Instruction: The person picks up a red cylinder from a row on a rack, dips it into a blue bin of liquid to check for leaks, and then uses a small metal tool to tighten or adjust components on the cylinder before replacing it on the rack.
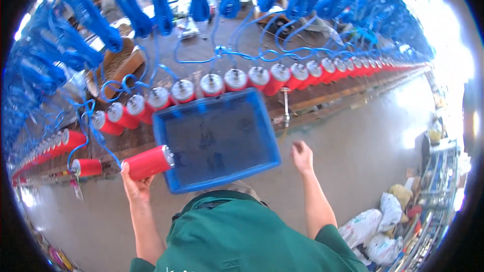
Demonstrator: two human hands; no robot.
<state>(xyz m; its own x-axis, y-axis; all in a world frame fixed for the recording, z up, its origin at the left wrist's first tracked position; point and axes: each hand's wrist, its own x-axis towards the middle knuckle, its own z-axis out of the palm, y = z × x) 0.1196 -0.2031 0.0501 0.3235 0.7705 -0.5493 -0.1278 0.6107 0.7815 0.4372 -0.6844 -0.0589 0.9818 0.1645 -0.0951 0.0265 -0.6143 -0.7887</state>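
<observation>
My left hand (136,184) is wrapped round a red cylinder (146,163) with silver metal ends, held nearly level at the left rim of a blue tub (275,146). A blue cable runs up from the cylinder's left end. Dark liquid with reflections seems to lie in the tub. Right of the tub, my right hand (301,156) is raised with its fingers curled together; anything in them is too small to make out. Above that hand, a thin metal fitting (287,108) hangs at the bench edge. Another red cylinder (88,167) on a blue cable is to the left.
A long row of upright red cylinders (212,85) with silver tops lines the bench edge. Bundles of blue cable (199,0) hang above them. A cardboard box (118,68) stands behind the row. White sacks (363,226) and a rack (436,191) are at the right.
</observation>
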